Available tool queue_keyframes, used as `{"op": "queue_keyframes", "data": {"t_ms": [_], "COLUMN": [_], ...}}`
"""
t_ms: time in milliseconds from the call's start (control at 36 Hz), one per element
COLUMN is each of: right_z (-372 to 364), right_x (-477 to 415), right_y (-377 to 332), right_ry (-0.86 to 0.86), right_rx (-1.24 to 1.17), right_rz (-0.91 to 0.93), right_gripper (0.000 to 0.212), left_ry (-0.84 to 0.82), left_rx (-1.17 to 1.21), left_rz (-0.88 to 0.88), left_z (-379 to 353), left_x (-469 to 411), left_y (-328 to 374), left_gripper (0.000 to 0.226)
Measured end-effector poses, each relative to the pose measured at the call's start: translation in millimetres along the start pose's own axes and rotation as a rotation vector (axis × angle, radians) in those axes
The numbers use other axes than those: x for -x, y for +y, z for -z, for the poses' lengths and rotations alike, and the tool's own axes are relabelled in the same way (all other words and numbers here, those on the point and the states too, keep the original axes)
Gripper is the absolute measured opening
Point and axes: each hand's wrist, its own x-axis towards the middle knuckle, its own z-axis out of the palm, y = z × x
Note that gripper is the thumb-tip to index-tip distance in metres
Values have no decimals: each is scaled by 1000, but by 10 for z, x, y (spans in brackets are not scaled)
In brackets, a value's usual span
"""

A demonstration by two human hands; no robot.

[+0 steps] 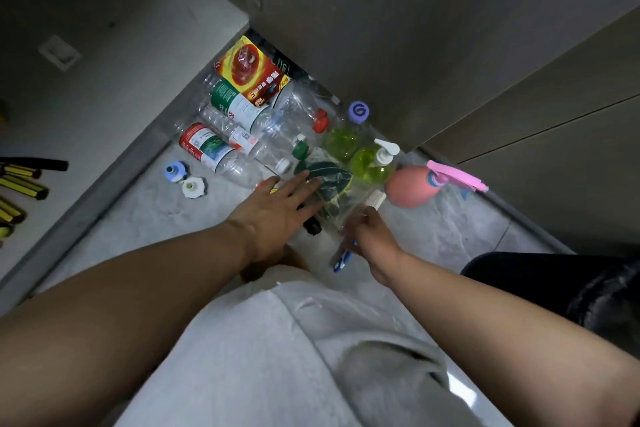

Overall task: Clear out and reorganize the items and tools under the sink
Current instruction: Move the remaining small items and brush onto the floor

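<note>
On the grey tiled floor [138, 215], just past the person's light grey shorts [277, 340], both bare arms reach forward. The right hand [369, 230] has its grip curled round a blue-and-white brush handle [341, 259], which juts out below the wrist. The left hand [277, 206] lies with its grip apart, fingers straight and spread, pressing on a clear plastic bag of dark green scouring pads [332, 177]; a small black object [312, 227] shows under its fingertips. To the left lie 2 loose caps, a blue cap [175, 170] and a white cap [192, 186], close together. Right of the bag stands a pink spray bottle [410, 185], and beside it a green soap bottle with a white pump [372, 166], then a second green bottle with a purple cap [346, 137]. Behind the bag, several empty clear plastic bottles [242, 135] lie on their sides, touching one another. A red-and-yellow box [254, 71] rests on the farthest of them, against the grey cabinet door [415, 28]. Far left, yellow-and-black tools [20, 184] lie on a paler, separate surface.
</note>
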Motion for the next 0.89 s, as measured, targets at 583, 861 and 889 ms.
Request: {"op": "queue_keyframes", "data": {"t_ms": [583, 861, 889], "right_z": [211, 2, -19], "right_x": [92, 131, 119], "right_y": [211, -44, -57], "right_ry": [78, -35, -45], "right_rx": [613, 499, 500], "right_rz": [166, 28, 23], "right_gripper": [52, 41, 41], "left_ry": [-139, -44, -17], "left_rx": [-72, 41, 50], "left_rz": [24, -20, -14], "left_z": [12, 65, 73], "left_x": [-132, 97, 159], "left_y": [150, 25, -18], "left_gripper": [81, 87, 85]}}
